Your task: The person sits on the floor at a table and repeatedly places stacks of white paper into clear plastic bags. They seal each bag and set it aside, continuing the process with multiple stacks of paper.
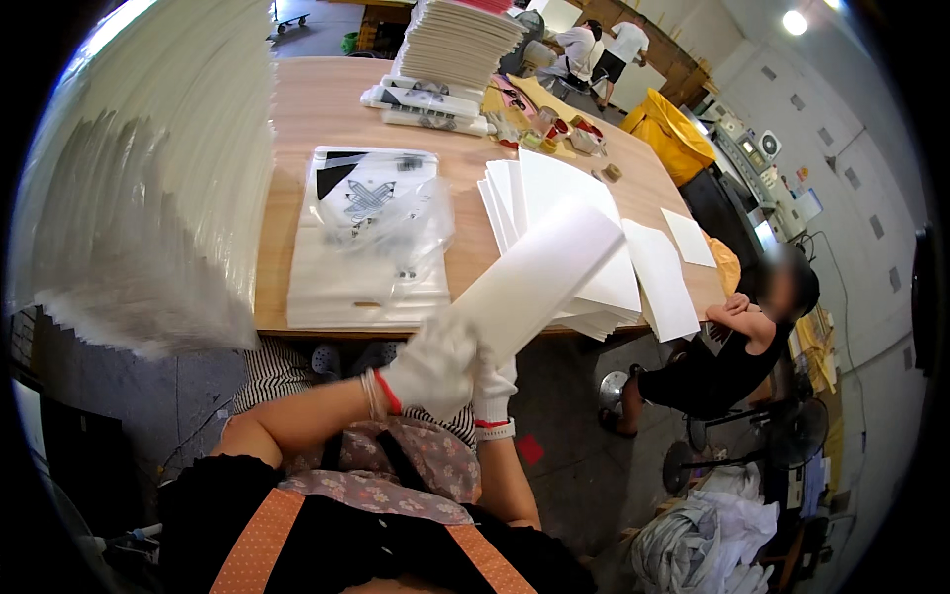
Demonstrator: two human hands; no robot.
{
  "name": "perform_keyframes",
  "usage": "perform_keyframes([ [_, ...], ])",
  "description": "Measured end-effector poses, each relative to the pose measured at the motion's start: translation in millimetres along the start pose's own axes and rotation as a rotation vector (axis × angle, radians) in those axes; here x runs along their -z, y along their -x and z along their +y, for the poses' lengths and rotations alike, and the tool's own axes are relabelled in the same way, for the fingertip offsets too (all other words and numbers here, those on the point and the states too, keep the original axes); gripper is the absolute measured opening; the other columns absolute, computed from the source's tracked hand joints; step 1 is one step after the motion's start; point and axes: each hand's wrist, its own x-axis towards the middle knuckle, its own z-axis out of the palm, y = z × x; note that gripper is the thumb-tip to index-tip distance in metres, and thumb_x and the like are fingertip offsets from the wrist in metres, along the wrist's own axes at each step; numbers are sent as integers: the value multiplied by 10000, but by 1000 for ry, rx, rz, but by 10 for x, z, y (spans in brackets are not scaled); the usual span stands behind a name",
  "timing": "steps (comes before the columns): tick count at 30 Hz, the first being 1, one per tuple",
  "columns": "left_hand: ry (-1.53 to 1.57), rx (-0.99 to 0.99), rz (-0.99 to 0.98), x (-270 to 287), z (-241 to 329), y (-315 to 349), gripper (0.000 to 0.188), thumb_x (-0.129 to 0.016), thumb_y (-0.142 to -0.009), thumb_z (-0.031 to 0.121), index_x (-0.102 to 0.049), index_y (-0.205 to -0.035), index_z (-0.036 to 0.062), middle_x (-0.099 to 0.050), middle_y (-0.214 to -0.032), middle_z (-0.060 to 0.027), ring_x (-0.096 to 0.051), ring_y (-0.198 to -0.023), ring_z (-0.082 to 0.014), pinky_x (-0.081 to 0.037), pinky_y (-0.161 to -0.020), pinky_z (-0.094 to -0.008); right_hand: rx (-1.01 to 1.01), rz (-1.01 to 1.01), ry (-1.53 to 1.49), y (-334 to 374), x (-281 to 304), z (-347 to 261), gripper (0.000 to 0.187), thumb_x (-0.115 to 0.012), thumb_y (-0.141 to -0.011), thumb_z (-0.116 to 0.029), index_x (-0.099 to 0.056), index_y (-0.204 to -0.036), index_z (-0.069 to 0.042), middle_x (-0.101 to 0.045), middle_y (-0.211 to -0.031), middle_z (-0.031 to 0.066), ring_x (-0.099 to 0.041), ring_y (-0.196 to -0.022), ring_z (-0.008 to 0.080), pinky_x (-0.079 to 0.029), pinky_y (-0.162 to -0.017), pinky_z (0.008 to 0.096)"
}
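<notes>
Both my hands wear white knitted gloves. My left hand (435,364) is closed at the lower left edge of a long white folded sheet (544,272). My right hand (494,384) grips the sheet's near end, its fingers partly hidden behind the left hand and the sheet. The sheet slants up and away to the right, over a fanned pile of white sheets (612,282) on the table (282,109). Left of it lies a flat stack of printed white plastic bags (322,272), with a crumpled clear film (421,218) on top.
A tall pile of clear-wrapped sheets (148,208) rises at the left. At the back stand a high white stack (450,49), plastic-wrapped rolls (426,107) and tape rolls (584,137). A seated person (727,361) leans at the right end, near a yellow-lined bin (665,137) and a fan (797,431).
</notes>
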Motion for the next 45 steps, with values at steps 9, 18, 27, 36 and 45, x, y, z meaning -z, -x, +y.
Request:
perform_keyframes([
  [9, 395, 407, 54, 73, -1571, -1307, 515, -601, -815, 215, -456, -1239, -37, -581, -1018, -183, -559, -969, -263, -368, -956, -437, 160, 87, 311, 192, 398, -389, 425, -647, -875, -270, -528, -1136, 44, -634, -1018, 113, -602, -886, 171, -490, -767, 300],
  [18, 1599, 418, 51, 193, -1975, -1198, 324, -531, -838, 115, -528, -1143, 6, -596, -870, -55, -555, -760, -108, -475, -686, -250, 273, -240, 1041, 29, 359, -434, 223, -617, -793, -142, -633, -1007, -83, -629, -979, 149, -621, -853, 330, -507, -721, 382],
  [27, 1093, 318, -74, 129, -630, -624, 116, -564, -715, -10, -511, -815, 16, -600, -855, -146, -608, -810, -260, -510, -672, -347, 130, -347, 957, -973, 76, 87, 437, -657, -779, -304, -554, -1118, -49, -604, -991, 190, -617, -876, 359, -506, -722, 425],
  [36, -83, -100, 69, -536, -1495, 413, 399, -534, -805, 50, -489, -1201, 40, -587, -930, -119, -600, -802, -257, -531, -681, -372, -197, -156, 1173, -1551, -693, 665, 395, -506, -883, -311, -452, -1259, -206, -640, -985, 171, -614, -927, 366, -462, -797, 437],
  [45, 1045, 1155, 291, -223, -1881, 1140, 177, -485, -888, 69, -493, -1047, -9, -525, -972, -111, -522, -807, -202, -446, -754, -285, -266, -274, 1121, -872, -348, 369, 388, -665, -792, -391, -518, -739, -35, -625, -813, 164, -580, -678, 312, -455, -639, 401],
])
